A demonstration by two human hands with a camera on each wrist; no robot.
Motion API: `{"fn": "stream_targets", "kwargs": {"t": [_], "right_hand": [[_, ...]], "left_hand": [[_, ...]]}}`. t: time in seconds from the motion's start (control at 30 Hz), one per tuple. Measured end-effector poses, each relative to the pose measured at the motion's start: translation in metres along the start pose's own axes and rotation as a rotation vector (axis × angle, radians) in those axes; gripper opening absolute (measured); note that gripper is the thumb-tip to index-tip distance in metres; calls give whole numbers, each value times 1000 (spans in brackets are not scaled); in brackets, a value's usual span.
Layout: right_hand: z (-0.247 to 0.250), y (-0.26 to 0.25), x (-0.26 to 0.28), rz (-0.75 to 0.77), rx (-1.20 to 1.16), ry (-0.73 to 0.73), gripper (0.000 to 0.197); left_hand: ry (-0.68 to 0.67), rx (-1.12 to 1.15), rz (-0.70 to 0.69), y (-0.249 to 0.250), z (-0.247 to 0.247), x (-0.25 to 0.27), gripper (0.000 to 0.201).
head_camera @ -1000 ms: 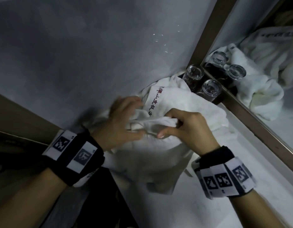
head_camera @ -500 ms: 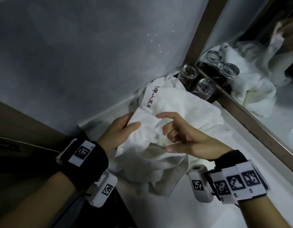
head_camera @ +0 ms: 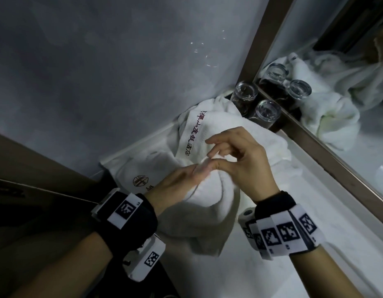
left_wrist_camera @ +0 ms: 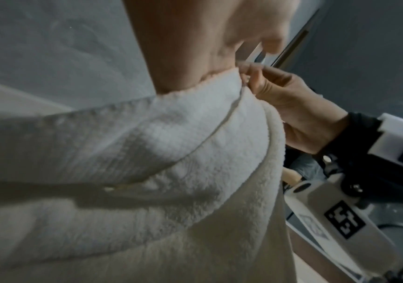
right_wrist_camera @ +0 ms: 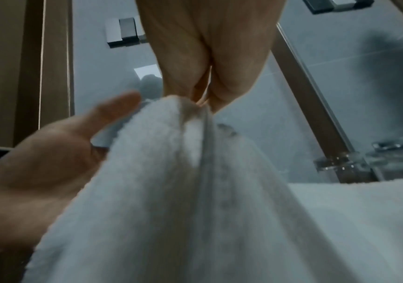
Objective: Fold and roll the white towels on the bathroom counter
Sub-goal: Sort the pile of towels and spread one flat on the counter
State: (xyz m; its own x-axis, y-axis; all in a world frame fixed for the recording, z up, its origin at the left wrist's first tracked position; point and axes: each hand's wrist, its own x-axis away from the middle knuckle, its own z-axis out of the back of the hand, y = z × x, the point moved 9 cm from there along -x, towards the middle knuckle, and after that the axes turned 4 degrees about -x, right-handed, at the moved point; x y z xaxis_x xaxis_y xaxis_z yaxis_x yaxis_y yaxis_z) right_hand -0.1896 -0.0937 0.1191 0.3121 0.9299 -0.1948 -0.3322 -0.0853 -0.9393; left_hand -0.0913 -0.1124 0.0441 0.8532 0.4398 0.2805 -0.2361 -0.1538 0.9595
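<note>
Right hand [head_camera: 240, 160], open half a second ago, now pinches hem of white towel [head_camera: 210, 196], lifted off heap at counter [head_camera: 272, 265] corner, 12 o'clock. Left hand [head_camera: 175, 183] flat, supporting cloth. Judgement: edge found; folding not begun.

Right hand [head_camera: 240, 160] pinches cloth between thumb and forefinger; left hand [head_camera: 175, 186] lies flat-fingered beside it, fingertips touching

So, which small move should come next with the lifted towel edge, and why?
Probably the left hand should pinch the hem beside the right hand. The right hand alone pinches the towel, the left lies open against it, and the cloth hangs bunched.
</note>
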Motion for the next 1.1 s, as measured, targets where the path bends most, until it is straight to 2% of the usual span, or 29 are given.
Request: {"fn": "stream_targets", "kwargs": {"t": [0.1, 0.17, 0.23, 0.27, 0.3, 0.37, 0.47, 0.57, 0.67, 0.77, 0.83, 0.87, 0.9, 0.93, 1.0, 1.07, 1.1], "right_hand": [[-1, 17, 5, -111, -41, 9, 47], [-11, 32, 12, -234, -16, -133, 46], [-20, 40, 21, -303, -22, -238, 21], [-19, 40, 23, -293, -18, -226, 10], [-15, 39, 24, -272, -8, -191, 7], [-3, 37, 24, -235, -4, -87, 14], [35, 37, 21, -203, -61, 189, 31], [78, 45, 22, -226, -21, 437, 26], [123, 59, 22, -276, 150, 599, 30], [143, 81, 14, -409, 505, 532, 13], [133, 73, 11, -344, 695, 531, 32], [118, 62, 9, -250, 714, 545, 32], [94, 52, 9, -163, 662, 511, 24], [63, 47, 7, -103, 563, 389, 14], [-19, 57, 10, -96, 429, -65, 6], [-94, 72, 29, -68, 483, -482, 20], [-119, 80, 38, -31, 530, -617, 33]], "left_hand": [[63, -158, -137, 8, 5, 7, 23], [134, -134, -169, 8, 11, 7, 22], [180, -138, -169, 5, 17, 6, 27], [200, -153, -153, 2, 21, 6, 25], [213, -180, -134, -1, 23, 5, 20], [197, -326, -92, -9, 27, 6, 16], [211, -706, -26, -23, 40, 8, 23], [213, -808, 113, -42, 65, 11, 16], [251, -773, 175, -55, 95, 21, 26], [378, -640, 94, -48, 119, 24, 9], [519, -505, 39, -43, 137, 26, 7], [598, -432, 20, -43, 146, 27, 8], [663, -374, 5, -42, 153, 28, 8], [706, -328, -10, -42, 157, 28, 8], [754, -258, -55, -38, 159, 26, 12], [764, -227, -100, -31, 158, 23, 12], [750, -233, -112, -28, 156, 20, 13]]}}
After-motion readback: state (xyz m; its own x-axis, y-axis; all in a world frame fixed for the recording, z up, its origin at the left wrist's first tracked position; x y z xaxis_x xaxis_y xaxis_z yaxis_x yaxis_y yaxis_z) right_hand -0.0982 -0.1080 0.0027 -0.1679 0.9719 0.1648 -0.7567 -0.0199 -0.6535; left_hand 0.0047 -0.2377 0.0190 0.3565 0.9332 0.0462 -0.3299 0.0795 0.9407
